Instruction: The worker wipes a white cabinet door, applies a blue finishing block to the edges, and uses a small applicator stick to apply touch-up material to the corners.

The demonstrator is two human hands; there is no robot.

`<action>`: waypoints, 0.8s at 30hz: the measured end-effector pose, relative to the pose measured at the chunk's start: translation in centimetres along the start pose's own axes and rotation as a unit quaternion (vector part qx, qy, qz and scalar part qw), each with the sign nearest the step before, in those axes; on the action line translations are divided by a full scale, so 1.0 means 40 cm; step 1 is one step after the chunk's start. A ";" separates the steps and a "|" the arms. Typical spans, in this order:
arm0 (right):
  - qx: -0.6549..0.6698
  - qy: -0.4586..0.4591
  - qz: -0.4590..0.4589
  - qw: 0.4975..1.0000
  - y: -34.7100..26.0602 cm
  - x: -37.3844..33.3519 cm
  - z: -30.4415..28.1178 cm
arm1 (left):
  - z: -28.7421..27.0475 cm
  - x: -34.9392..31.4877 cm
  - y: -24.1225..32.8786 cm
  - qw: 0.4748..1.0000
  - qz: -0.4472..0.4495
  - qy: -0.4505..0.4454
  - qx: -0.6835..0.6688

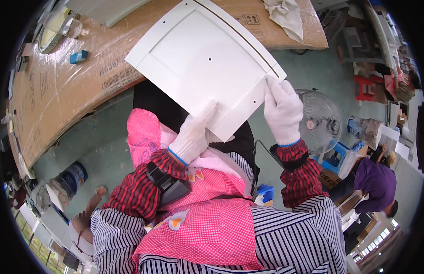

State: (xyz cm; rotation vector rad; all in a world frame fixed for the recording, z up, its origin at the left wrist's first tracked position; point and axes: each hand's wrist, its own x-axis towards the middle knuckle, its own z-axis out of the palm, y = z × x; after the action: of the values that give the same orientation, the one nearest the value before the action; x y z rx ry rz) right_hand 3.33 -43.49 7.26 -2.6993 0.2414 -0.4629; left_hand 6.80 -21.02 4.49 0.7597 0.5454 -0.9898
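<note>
Cardboard sheeting wrapped in clear film covers a long workbench (pixel 61 91) that curves from the left edge of the frame up across the top, above a grey-green workshop floor. At upper left on the bench sit a round roll of tape (pixel 51 28) and a small blue block (pixel 78 56); at lower left a blue-and-white tin (pixel 71 179) stands on the floor. Centre frame, a person in a pink checked apron, striped top and red plaid sleeve covers holds a white square panel (pixel 202 59) tilted up in front of them, its far corner over the bench edge. The gloved left hand (pixel 192 134) lies flat against the panel's lower corner, fingers pressed together and pointing up its face, thumb tucked beneath. The gloved right hand (pixel 282 112) grips the panel's right edge near its corner, fingers laid over the front; the thumb cannot be seen. A crumpled pale cloth (pixel 285 16) lies on the bench at top centre-right. Right of the hands, a standing fan (pixel 320 122) faces upward from the floor, and at lower right another person in a purple shirt (pixel 375 180) bends over.
</note>
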 end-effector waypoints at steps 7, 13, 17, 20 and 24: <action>0.009 -0.097 -0.104 0.990 -0.092 -0.107 0.002 | -0.011 -0.002 0.001 1.000 0.018 -0.001 -0.001; 0.046 -0.110 -0.134 0.984 -0.077 -0.102 -0.003 | -0.019 0.011 0.004 1.000 0.012 0.010 0.001; 0.018 -0.068 -0.037 0.997 -0.047 -0.069 -0.010 | -0.021 0.006 0.000 1.000 0.003 0.018 0.009; 0.024 -0.061 -0.060 0.996 -0.043 -0.064 -0.003 | -0.023 0.013 0.002 0.999 0.020 0.013 0.025; 0.057 -0.141 -0.156 0.976 -0.073 -0.089 -0.004 | -0.029 0.020 0.006 1.000 0.011 0.018 0.017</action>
State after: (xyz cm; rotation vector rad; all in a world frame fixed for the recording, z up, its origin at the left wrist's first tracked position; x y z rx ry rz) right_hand 0.25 -40.08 7.56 -2.6543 -0.2847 -0.1665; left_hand 7.31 -20.46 3.26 0.8137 0.5508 -0.9691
